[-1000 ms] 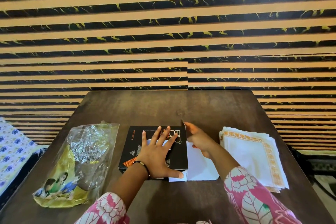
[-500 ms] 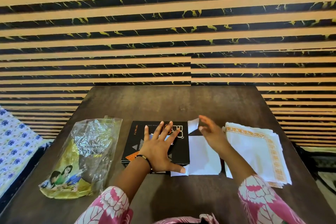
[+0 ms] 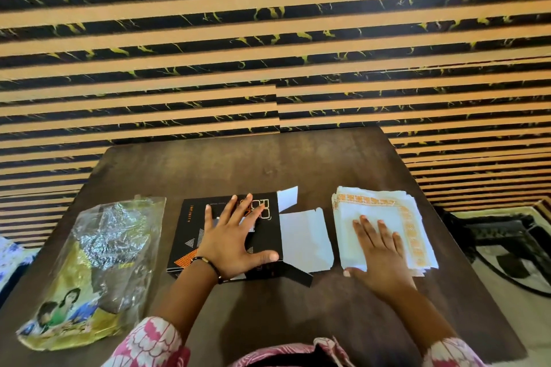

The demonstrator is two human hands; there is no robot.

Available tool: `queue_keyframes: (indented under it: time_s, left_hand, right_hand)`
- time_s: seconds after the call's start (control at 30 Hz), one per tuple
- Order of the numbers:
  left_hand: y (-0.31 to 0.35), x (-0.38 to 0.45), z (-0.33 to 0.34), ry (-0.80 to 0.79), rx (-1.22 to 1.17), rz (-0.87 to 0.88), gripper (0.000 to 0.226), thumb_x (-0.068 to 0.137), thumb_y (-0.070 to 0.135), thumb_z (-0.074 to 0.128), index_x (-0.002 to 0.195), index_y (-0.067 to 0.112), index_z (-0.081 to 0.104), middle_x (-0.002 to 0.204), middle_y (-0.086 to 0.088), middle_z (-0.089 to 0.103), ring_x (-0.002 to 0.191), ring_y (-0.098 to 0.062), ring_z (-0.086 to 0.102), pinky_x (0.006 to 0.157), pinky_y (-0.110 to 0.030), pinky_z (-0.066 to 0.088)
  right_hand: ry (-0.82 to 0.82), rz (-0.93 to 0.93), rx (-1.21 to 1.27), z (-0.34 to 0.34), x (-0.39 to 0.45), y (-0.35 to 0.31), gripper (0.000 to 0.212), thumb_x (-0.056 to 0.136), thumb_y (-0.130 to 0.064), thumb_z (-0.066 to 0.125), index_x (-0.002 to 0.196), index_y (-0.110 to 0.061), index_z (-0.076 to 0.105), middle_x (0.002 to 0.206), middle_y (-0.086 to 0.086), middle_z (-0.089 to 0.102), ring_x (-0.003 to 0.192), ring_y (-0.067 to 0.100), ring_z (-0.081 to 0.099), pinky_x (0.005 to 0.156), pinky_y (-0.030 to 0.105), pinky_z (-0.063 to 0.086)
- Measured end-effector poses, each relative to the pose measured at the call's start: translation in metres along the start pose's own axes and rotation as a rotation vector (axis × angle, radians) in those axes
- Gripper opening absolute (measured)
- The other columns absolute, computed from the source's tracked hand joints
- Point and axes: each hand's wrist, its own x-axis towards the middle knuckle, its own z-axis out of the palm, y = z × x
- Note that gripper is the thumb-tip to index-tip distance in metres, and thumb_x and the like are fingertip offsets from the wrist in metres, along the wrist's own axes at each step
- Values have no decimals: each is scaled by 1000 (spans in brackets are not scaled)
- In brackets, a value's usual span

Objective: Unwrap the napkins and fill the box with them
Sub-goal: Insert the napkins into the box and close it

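A flat black box (image 3: 190,226) with orange triangles lies in the middle of the brown table (image 3: 268,164). Its white end flap (image 3: 305,240) lies spread out to the right, and a small side flap (image 3: 287,198) sticks up behind it. My left hand (image 3: 231,240) presses flat on the box lid, fingers spread. A stack of white napkins (image 3: 411,217) with an orange border sits right of the box. Palm down on that stack lies my right hand (image 3: 378,253), its fingers apart and gripping nothing.
A crumpled clear plastic wrapper (image 3: 98,265) with yellow print and a picture lies at the table's left. A striped wall rises behind the table. A blue-flowered cloth (image 3: 9,256) is off the left edge, a patterned floor mat (image 3: 512,244) off the right.
My right hand left the box's open flap and moved right onto the napkin stack. The white flap now lies open. My left hand stays pressed on the box.
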Motion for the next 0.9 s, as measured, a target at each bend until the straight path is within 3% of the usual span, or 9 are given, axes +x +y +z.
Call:
queue_keyframes:
  time_s: [0.13,0.23,0.3,0.4,0.5,0.63,0.7,0.77,0.9]
  left_hand:
    - [0,-1,0,4,2,0,110,49,97,7,143,41,1,155,10,-11,136,-13,-25,107,-64,-19]
    - [1,0,-1,0,11,-11,106,51,96,2,142,42,0,155,10,-11,136,-12,-23,108,-63,-17]
    - [1,-1,0,12,2,-14,104,52,94,-2,142,42,2,155,11,-9,136,-11,-22,108,-63,-17]
    - [1,-2,0,27,-5,-16,101,55,91,-9,142,43,2,155,12,-10,135,-9,-23,108,-60,-19]
    - [1,-2,0,76,-61,-13,100,57,87,-14,143,41,10,155,11,-8,135,-8,-24,108,-54,-20]
    - [12,-6,-10,366,-420,16,83,78,76,5,122,26,55,147,3,37,140,-7,13,117,-42,11]
    - [30,-13,-22,478,-675,-5,61,86,64,19,103,27,64,123,8,58,121,-4,46,102,-35,39]
    - [54,-14,-36,361,-1103,-121,60,89,64,20,95,25,65,112,1,66,97,-6,62,84,-30,48]
    - [75,-2,-43,-441,-2013,-292,103,70,83,9,121,4,53,122,-23,61,102,-40,64,87,-49,51]
  right_hand:
    - [114,-25,-85,9,-3,-1,115,54,-49,82,141,-18,13,143,12,46,129,42,41,114,44,2]
    - [125,-16,-143,13,-2,0,109,48,-39,88,137,-11,31,132,15,57,120,44,51,113,47,8]
    - [86,-19,-218,8,2,-2,93,49,-33,89,129,-8,50,129,16,60,117,43,55,108,58,30]
    - [59,6,-170,-14,4,-7,70,82,-31,66,142,-15,34,148,9,39,136,35,36,111,50,28]
    - [169,40,4,-37,9,-6,59,88,-30,56,142,-21,33,145,4,44,130,25,45,106,38,36]
    - [339,105,333,-79,14,-5,52,83,-17,62,133,-13,46,133,13,55,119,32,53,97,39,44]
    - [477,52,397,-100,17,-7,47,77,-7,67,123,-5,55,115,18,65,102,37,62,83,38,50]
    - [600,-46,473,-121,15,-21,42,74,-5,67,115,-3,59,103,17,69,93,34,65,75,30,49]
    - [715,-460,590,-161,-2,-67,40,80,-33,60,114,-12,59,108,-3,62,107,9,57,87,21,46]
